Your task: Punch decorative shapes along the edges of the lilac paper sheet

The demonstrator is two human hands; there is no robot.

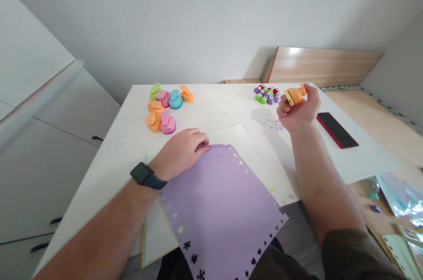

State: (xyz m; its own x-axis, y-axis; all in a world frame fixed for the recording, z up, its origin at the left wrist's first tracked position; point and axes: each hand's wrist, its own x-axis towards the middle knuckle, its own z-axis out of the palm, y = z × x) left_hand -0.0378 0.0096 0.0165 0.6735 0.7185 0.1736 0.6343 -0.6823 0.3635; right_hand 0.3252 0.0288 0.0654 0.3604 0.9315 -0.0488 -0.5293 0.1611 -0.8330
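My left hand (187, 147) pinches the far edge of a purple sheet of paper (221, 200). Small cut-out shapes, among them hearts and flowers, run along the sheet's borders, and its near end hangs past the table edge over my lap. Raised at the right, my right hand (300, 110) has its fingers curled around an orange craft punch (294, 95), apart from the paper. Beneath the purple sheet lie white sheets (244, 152). Tiny purple paper cut-outs (274, 123) are scattered on the table left of my right hand.
Several larger punches, such as a blue one (176, 100) and a pink one (168, 122), stand at the table's back left. A cluster of small punches (267, 95) sits at the back right. A black, red-edged flat object (337, 130) lies on the white table (218, 103).
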